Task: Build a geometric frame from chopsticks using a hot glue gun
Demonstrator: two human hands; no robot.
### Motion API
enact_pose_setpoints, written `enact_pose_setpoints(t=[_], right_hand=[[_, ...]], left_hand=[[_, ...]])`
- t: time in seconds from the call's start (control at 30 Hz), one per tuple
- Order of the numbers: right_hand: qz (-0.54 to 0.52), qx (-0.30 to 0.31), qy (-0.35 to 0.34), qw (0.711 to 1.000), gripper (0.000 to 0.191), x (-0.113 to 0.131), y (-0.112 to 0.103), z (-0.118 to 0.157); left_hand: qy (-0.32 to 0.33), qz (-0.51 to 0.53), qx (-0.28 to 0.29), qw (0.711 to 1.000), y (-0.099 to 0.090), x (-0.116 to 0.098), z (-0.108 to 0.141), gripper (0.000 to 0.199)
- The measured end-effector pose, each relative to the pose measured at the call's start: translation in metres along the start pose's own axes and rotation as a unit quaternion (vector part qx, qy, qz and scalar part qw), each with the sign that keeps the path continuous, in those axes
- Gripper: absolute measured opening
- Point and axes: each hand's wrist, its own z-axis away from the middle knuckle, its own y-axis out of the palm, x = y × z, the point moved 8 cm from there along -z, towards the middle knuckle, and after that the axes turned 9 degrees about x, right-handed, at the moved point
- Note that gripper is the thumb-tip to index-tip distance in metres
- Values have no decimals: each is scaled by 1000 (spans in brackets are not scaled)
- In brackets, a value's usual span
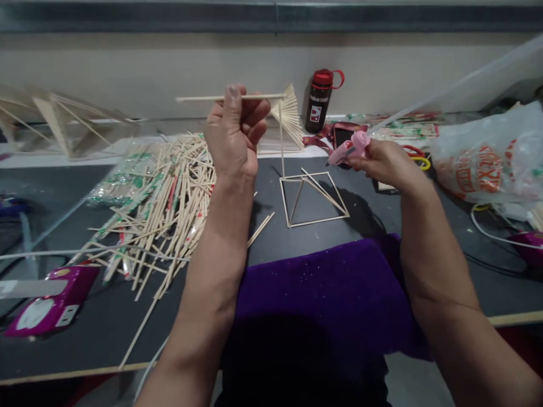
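Forearms (220,243) flank cloth (326,277), left fingers (232,107) pinching slim wooden stick (197,99).

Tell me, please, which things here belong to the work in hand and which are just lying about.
Apparently in use: held stick in left hand; pink glue gun in right hand; stick frame; loose sticks.

Apparently lying about: red-lidded bottle; printed plastic bag.

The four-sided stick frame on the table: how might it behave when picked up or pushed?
The stick frame would probably feel light for its size: thin sticks around open gaps. It may be fragile, since slender sticks meet at small corners. Pushed, it would likely slide rather than roll, as its straight-sided base lies flat on the table.
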Motion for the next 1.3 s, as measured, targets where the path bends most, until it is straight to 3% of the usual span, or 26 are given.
enact_pose_setpoints(t=[0.17, 0.43, 0.57, 0.7, 1.03, 1.3], right_hand=[[101, 12, 68, 993, 20, -30, 21, -16], [183, 38, 100, 977, 28, -39, 30, -22], [149, 35, 91, 984, 24, -46, 29, -24], [129, 33, 72, 988, 19, -46, 28, -24], [162, 41, 96, 981, 21, -37, 29, -20], [206, 47, 86, 974, 22, -33, 27, -20]], left_hand=[[12, -11, 27, 999, 6, -4, -1, 48], [0, 7, 12, 1000, 11, -8, 2, 33], [-4, -9, 26, 1000, 13, -7, 2, 38], [11, 8, 38, 999, 12, -7, 2, 42], [2, -9, 41, 999, 14, -7, 5, 28], [20, 4, 72, 997, 17, -5, 0, 39]])
